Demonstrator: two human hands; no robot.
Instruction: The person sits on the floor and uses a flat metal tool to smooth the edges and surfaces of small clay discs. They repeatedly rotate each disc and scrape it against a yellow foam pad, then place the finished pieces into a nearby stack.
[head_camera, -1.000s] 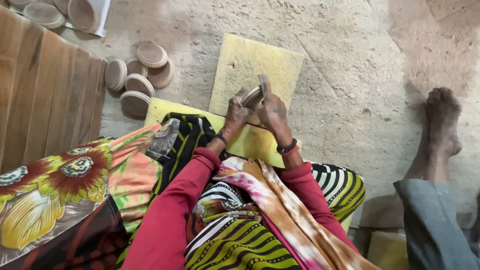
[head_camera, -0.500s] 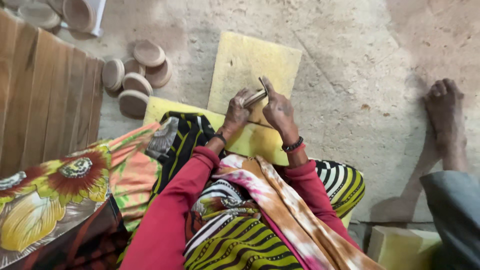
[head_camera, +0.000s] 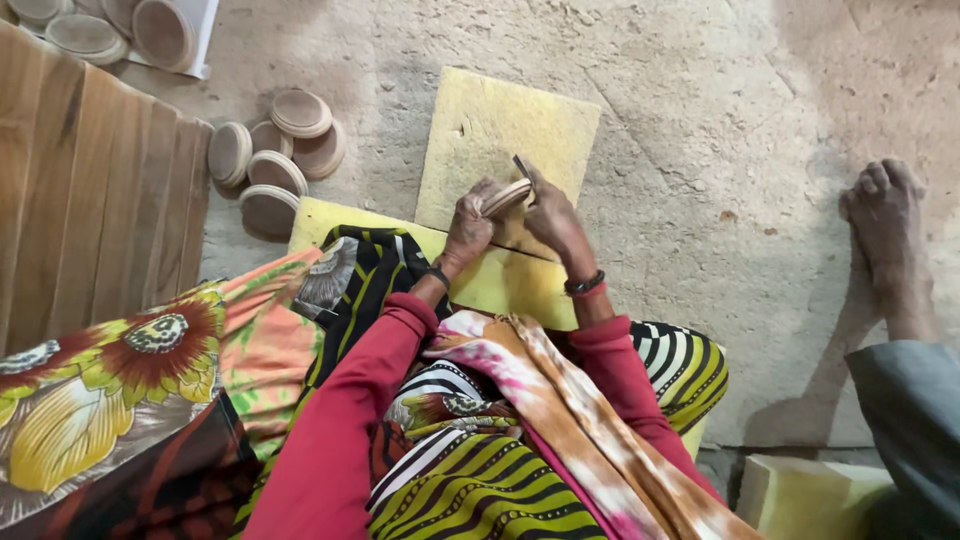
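My left hand (head_camera: 467, 228) grips a small round wooden disc (head_camera: 505, 196) held on edge above a yellow foam pad (head_camera: 490, 130) on the ground. My right hand (head_camera: 555, 218) is closed around a thin dark tool (head_camera: 522, 166) whose tip pokes up by the disc's rim. Both hands meet in front of my lap, over a second yellow foam block (head_camera: 505, 280). Red sleeves and a patterned wrap cover my arms and knees.
A pile of round wooden discs (head_camera: 275, 160) lies on the concrete floor to the left, more discs (head_camera: 85, 35) at the top left. Wooden planks (head_camera: 90, 190) stand at left. Another person's bare foot (head_camera: 890, 240) rests at right; a yellow block (head_camera: 800, 490) sits at the bottom right.
The hands have stayed together on the disc, which has turned a little. The view has shifted, and the other person's foot now appears lower and farther right.
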